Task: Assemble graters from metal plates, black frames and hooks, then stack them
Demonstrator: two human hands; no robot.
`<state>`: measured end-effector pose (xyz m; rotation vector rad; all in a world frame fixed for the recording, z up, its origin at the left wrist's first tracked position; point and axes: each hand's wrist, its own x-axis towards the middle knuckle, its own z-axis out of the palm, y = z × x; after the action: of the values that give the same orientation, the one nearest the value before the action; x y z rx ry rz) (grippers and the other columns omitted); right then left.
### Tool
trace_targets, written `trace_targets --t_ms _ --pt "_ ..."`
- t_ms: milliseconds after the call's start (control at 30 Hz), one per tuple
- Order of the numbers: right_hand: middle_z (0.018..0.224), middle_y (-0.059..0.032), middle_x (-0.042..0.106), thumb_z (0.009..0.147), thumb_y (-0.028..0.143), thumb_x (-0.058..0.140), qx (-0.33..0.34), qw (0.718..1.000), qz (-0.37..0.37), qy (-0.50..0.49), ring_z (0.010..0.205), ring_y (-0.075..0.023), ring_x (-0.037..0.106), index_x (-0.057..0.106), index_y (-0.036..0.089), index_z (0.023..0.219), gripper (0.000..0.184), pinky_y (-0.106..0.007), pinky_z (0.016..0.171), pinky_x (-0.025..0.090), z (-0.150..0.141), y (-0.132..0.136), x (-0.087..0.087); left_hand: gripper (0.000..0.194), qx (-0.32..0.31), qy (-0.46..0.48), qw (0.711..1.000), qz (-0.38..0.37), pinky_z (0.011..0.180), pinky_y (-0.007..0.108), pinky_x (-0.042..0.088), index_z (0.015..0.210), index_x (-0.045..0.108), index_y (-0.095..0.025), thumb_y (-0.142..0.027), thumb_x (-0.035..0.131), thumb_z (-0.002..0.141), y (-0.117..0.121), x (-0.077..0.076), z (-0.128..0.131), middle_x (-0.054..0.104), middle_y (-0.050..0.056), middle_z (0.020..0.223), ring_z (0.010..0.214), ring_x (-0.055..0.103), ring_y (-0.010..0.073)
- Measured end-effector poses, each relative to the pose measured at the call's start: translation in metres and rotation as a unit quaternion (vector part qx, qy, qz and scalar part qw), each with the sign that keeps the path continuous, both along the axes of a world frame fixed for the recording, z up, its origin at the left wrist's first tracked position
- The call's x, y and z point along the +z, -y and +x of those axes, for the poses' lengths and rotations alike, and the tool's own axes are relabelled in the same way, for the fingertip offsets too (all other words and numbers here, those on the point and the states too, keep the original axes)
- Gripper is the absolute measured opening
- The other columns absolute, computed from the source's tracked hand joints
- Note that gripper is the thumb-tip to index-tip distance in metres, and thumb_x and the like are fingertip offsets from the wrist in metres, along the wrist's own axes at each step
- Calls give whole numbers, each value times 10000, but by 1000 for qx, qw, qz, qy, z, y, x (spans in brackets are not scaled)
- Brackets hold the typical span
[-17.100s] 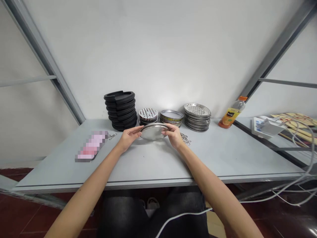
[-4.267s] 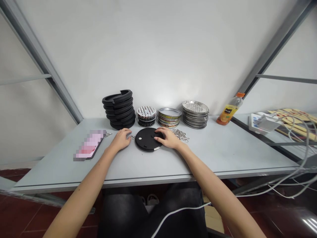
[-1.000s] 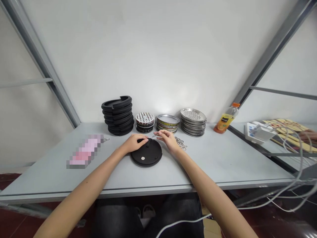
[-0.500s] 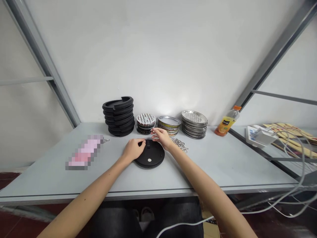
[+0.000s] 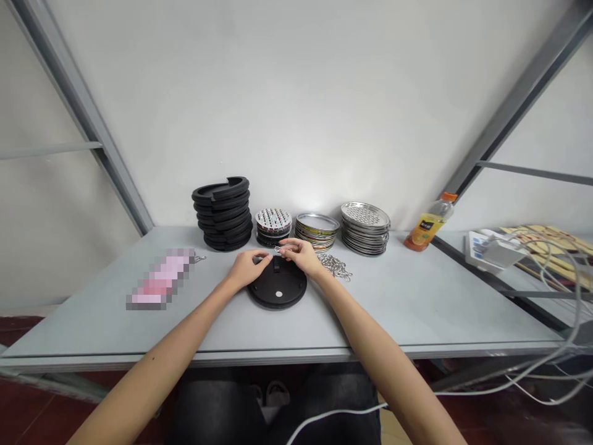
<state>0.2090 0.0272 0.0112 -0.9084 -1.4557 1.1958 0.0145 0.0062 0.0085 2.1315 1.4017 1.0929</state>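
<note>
pinching a likely light, springy metal clip, best held by one end, the right hand faces the left hand, which holds the black disc.

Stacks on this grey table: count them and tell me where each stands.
4, in a row along the back of the table: black holders leftmost, small studded discs next, then shallow lids, and wide patterned discs rightmost. No whole stack looks hidden.
</note>
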Motion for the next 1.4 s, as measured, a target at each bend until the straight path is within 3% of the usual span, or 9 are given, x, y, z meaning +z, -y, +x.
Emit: trace_targets --t_ms 200,433,600,733,900,1200,1400 --pt "746 -57 725 645 370 754 -50 998 34 33 652 -167 654 726 149 852 304 -312 639 540 3 -4 -8 333 -29 0 1000 10 876 385 525 1085 659 -178 -349 616 802 0 -4 2 720 84 1024 961 668 243" --pt "894 -81 746 757 268 647 -69 988 93 104 854 -218 697 722 171 857 159 -391 850 534 2 -8 -15 303 -61 20 998 0 877 365 527 1043 667 -160 -330 626 795 -4 -4 -1 717 87 1041 956 668 226" --pt "945 -90 742 801 199 586 -58 982 112 138 905 -224 698 706 170 897 157 -401 865 534 0 -8 -17 269 -70 -2 998 2 816 340 540 1000 687 -175 -348 606 811 -15 -1 2 735 68 957 886 684 217" --pt "970 -96 737 810 178 586 -36 985 105 129 930 -223 701 678 166 955 171 -388 866 540 -4 -6 -18 275 -31 -26 999 -8 747 332 550 947 703 -175 -376 659 764 -23 -1 9 739 69 865 802 691 223" --pt "963 -105 741 816 130 587 -45 981 94 162 952 -207 700 616 148 1079 266 -363 882 532 -6 -1 -15 266 -24 -21 999 17 791 325 540 955 700 -180 -363 670 764 -18 -6 13 741 64 918 845 691 217" --pt "903 -35 754 811 107 573 -84 947 179 253 859 -191 704 739 212 885 209 -306 820 535 -4 2 -14 214 -18 -39 998 48 790 302 526 960 705 -183 -287 673 776 -9 -5 11 737 55 929 854 679 206" --pt "975 -51 734 822 88 557 -66 925 245 284 907 -185 674 746 209 945 255 -306 860 506 -2 3 -9 140 -19 -6 999 51 809 298 528 909 720 -170 -193 609 828 -11 -8 11 740 63 935 858 681 195"
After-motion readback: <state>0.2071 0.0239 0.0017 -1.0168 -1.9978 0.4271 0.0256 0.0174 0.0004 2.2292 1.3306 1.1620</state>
